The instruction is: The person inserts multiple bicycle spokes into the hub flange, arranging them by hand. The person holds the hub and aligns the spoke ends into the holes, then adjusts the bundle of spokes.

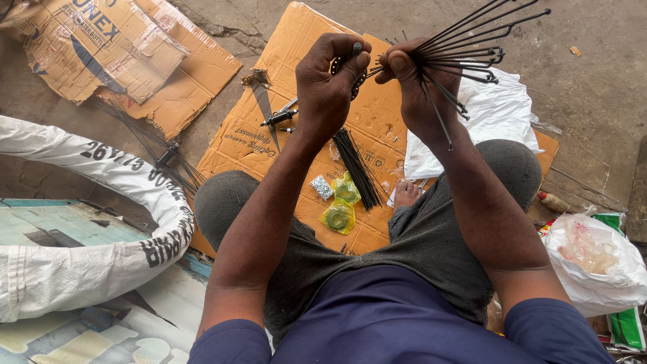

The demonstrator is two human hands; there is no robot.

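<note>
My left hand (328,84) is closed around a small dark metal hub (355,67) held up in front of me. My right hand (421,87) grips a fan of thin black spokes (472,47) that spread up and to the right, their bent ends showing. The two hands are close together, almost touching at the thumbs. Below them, on a flattened brown cardboard sheet (296,40), lies a bundle of loose black spokes (357,168).
Small green and silver packets (339,202) lie on the cardboard near my knees. A wrapped white tyre (121,195) curves at left, another spoke bundle (158,148) beside it. A white plastic bag (495,111) lies at right, another bag (596,263) at far right. A metal tool (280,116) rests on the cardboard.
</note>
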